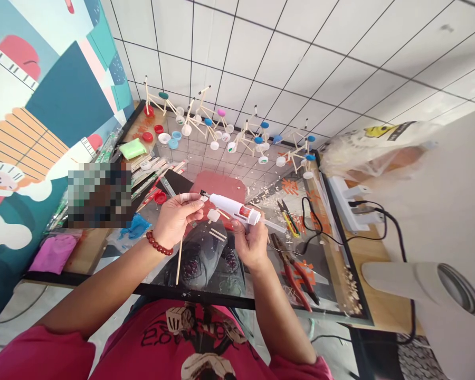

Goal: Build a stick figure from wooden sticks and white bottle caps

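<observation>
My right hand (pixel 252 243) is wrapped round a white hot glue gun (pixel 225 205), with a clear glue stick (pixel 275 226) jutting from its back end. Its dark nozzle points left and meets the fingertips of my left hand (pixel 182 214). Those fingers are pinched together on something too small to make out. Below the left hand a thin wooden stick (pixel 179 264) runs downward; whether it is held or lies on the glass cannot be told. Under the gun are a small white piece (pixel 213 215) and short cut sticks (pixel 217 235).
Stick figures with bottle-cap feet (pixel 231 146) line the back of the glass table. Pliers (pixel 295 272), a yellow cutter (pixel 290 219) and a black cable (pixel 320 232) lie right. Wrapped sticks (pixel 154 179), loose caps (pixel 158 129) and pink clay (pixel 55 253) are left. A power strip (pixel 348 203) stands right.
</observation>
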Available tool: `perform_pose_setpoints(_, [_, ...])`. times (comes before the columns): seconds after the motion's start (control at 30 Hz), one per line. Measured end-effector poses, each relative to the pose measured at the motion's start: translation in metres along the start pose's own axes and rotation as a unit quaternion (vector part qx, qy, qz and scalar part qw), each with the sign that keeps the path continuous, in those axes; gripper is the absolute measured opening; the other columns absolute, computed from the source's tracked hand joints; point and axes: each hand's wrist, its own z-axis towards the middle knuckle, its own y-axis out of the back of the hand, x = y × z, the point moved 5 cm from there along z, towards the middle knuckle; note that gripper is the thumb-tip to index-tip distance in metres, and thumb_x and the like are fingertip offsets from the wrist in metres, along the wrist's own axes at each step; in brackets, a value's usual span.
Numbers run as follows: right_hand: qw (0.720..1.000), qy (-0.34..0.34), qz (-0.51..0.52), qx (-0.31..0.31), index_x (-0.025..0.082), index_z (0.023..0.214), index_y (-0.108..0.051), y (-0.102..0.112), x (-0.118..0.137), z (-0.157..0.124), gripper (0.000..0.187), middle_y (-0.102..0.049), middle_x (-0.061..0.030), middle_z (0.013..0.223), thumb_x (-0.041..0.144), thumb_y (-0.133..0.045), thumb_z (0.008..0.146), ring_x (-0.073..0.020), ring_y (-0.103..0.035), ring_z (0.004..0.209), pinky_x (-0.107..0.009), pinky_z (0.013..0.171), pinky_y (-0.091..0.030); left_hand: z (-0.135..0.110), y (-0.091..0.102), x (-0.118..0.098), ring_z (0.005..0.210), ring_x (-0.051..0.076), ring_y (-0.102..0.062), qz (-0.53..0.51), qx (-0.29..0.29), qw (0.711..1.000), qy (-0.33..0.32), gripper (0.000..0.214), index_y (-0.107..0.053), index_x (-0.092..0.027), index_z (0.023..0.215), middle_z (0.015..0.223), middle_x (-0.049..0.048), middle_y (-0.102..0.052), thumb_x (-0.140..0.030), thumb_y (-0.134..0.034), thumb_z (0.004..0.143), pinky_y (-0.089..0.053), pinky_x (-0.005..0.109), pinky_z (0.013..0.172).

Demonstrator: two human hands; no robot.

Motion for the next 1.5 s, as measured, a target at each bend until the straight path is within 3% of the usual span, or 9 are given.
perform_pose_setpoints(0.37, [0.989,-0.138,0.045,-0.033,0.018,0.118,-0.052,-0.001,-0.022,-0.003,0.031,-0.065,-0.0121,0.109,0.035,-0.058,0.093,-0.0185,-0.066,0.082,-0.033,0.073,-0.055,0.0,-0.001,-0.008,0.052,0.009,-0.062,-0.01,-0.015,1.0,-0.019,0.034,-0.072,-0.011,0.072,0.065,0.0025,-0.07,-0.022,-0.094,0.049,-0.052,0.02,0.051])
perform_pose_setpoints(0.53, [0.974,-0.226,0.017,0.015,0.013,0.114,-0.058,-0.006,-0.043,0.007,0.034,-0.069,-0.0108,0.099,0.037,-0.058,0.089,-0.0217,-0.066,0.085,-0.036,0.079,-0.054,-0.003,-0.003,-0.018,0.051,0.009,-0.062,0.009,-0.018,0.999,-0.048,0.033,-0.072,-0.011,0.067,0.061,0.0016,-0.068,-0.024,-0.095,0.047,-0.051,0.021,0.051])
perform_pose_setpoints(0.87, [0.967,-0.251,-0.032,0.038,0.015,0.111,-0.066,-0.016,-0.07,0.006,0.036,-0.075,-0.013,0.098,0.036,-0.065,0.081,-0.0279,-0.069,0.087,-0.04,0.077,-0.055,-0.008,-0.002,-0.003,0.067,0.015,-0.07,0.028,0.01,1.0,-0.002,0.028,-0.075,-0.012,0.074,0.076,0.0082,-0.076,-0.02,-0.092,0.054,-0.056,0.024,0.064])
perform_pose_setpoints(1.07, [0.97,-0.204,-0.117,0.054,0.013,0.12,-0.062,0.008,-0.045,0.005,0.046,-0.07,-0.0177,0.113,0.029,-0.07,0.078,-0.0317,-0.065,0.103,-0.05,0.09,-0.053,-0.01,-0.007,-0.002,0.074,0.012,-0.071,-0.037,0.044,0.998,0.035,0.033,-0.076,-0.015,0.08,0.079,0.0035,-0.075,-0.016,-0.093,0.052,-0.056,0.021,0.069])
perform_pose_setpoints(1.17, [0.962,-0.198,-0.186,0.025,0.014,0.109,-0.065,0.027,-0.013,-0.002,0.032,-0.07,-0.0167,0.105,0.03,-0.068,0.081,-0.0303,-0.065,0.096,-0.051,0.087,-0.053,-0.013,-0.01,-0.004,0.075,0.012,-0.071,-0.063,0.059,0.996,0.03,0.035,-0.076,-0.018,0.085,0.083,0.003,-0.076,-0.016,-0.093,0.054,-0.056,0.021,0.073])
perform_pose_setpoints(1.23, [0.976,-0.186,-0.111,0.038,0.017,0.096,-0.067,0.023,0.012,-0.003,0.015,-0.071,-0.0102,0.093,0.029,-0.061,0.089,-0.023,-0.066,0.082,-0.041,0.079,-0.055,-0.017,-0.013,-0.004,0.075,0.012,-0.072,-0.068,0.07,0.995,0.028,0.038,-0.076,-0.018,0.088,0.085,0.0045,-0.077,-0.017,-0.093,0.055,-0.056,0.023,0.074])
perform_pose_setpoints(1.3, [0.977,-0.184,0.046,0.094,0.02,0.096,-0.069,0.002,0.031,-0.001,0.015,-0.073,-0.0059,0.091,0.028,-0.057,0.093,-0.0173,-0.066,0.078,-0.032,0.076,-0.055,-0.02,-0.015,-0.003,0.077,0.014,-0.073,-0.066,0.072,0.995,0.029,0.042,-0.076,-0.018,0.091,0.086,0.0059,-0.078,-0.018,-0.094,0.054,-0.056,0.023,0.075])
perform_pose_setpoints(1.4, [0.937,-0.211,0.245,0.132,0.02,0.103,-0.069,-0.031,0.044,0.004,0.019,-0.073,-0.0036,0.092,0.033,-0.057,0.095,-0.0158,-0.067,0.084,-0.029,0.079,-0.055,-0.023,-0.016,0.0,0.081,0.015,-0.074,-0.062,0.06,0.996,0.027,0.048,-0.076,-0.017,0.096,0.088,0.0066,-0.079,-0.018,-0.095,0.051,-0.056,0.022,0.075])
perform_pose_setpoints(1.5, [0.883,-0.273,0.358,0.133,0.019,0.094,-0.07,-0.052,0.039,0.004,0.021,-0.069,-0.001,0.08,0.038,-0.061,0.093,-0.014,-0.063,0.074,-0.028,0.073,-0.053,-0.022,-0.014,0.003,0.079,0.015,-0.074,-0.06,0.045,0.997,0.015,0.05,-0.077,-0.018,0.095,0.086,0.0054,-0.079,-0.018,-0.096,0.049,-0.056,0.022,0.072])
